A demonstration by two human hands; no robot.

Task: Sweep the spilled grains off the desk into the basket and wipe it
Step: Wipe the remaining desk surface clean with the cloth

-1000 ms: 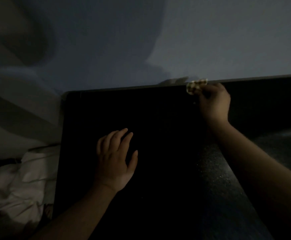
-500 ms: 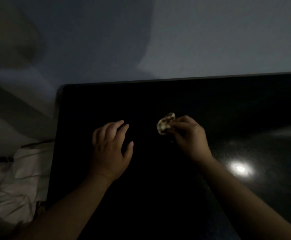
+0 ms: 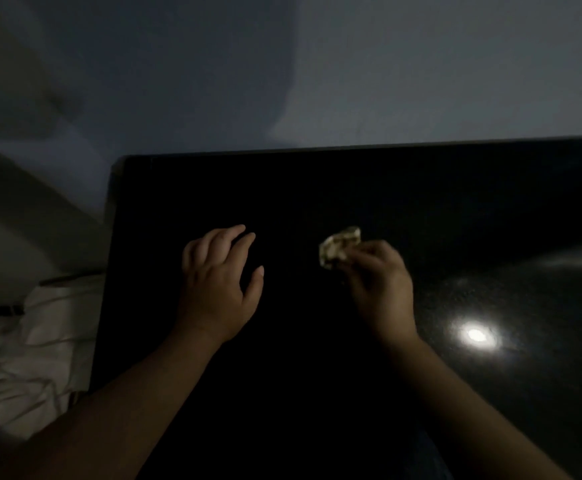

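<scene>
My right hand (image 3: 381, 285) pinches a crumpled cloth (image 3: 338, 247) over the dark desk (image 3: 317, 188); my left hand (image 3: 218, 282) rests spread flat beside it.

The desk (image 3: 352, 188) was spread across the centre and right of the frame, with the wall (image 3: 421, 64) set behind its far edge. The left hand (image 3: 217, 282) was placed over the desk left of centre, and the right hand (image 3: 383, 285) right of centre. A wad (image 3: 338, 247) was held at the right hand's fingertips, between the two hands. A heap of fabric (image 3: 40, 334) was seen beyond the desk's left edge, at lower left.
</scene>
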